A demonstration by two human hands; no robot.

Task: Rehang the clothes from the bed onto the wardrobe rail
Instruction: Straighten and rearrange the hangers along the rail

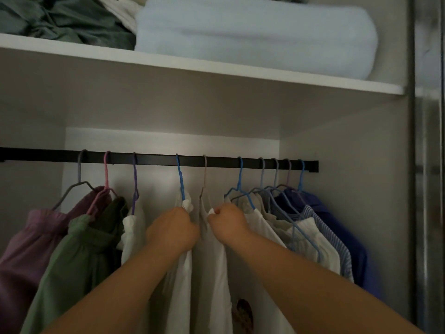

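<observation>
A black wardrobe rail (pixel 156 159) runs across the wardrobe with several coloured hangers on it. In the middle hangs a white garment (pixel 212 273) on a pale hanger (pixel 204 174). My left hand (pixel 172 229) grips white cloth just left of it, below a blue hanger (pixel 179 174). My right hand (pixel 227 222) pinches the white garment's shoulder near its neck. Left of my hands hang a mauve garment (pixel 26 239), a green garment (pixel 77 256) and a white one. Right of them hang pale shirts, a striped shirt and a dark blue shirt (pixel 337 227).
A white shelf (pixel 192 66) sits above the rail, holding a folded pale blue blanket (pixel 255 37) and crumpled dark green cloth (pixel 60 20). The wardrobe's right wall and a metallic door frame (pixel 426 165) close off the right side. The bed is out of view.
</observation>
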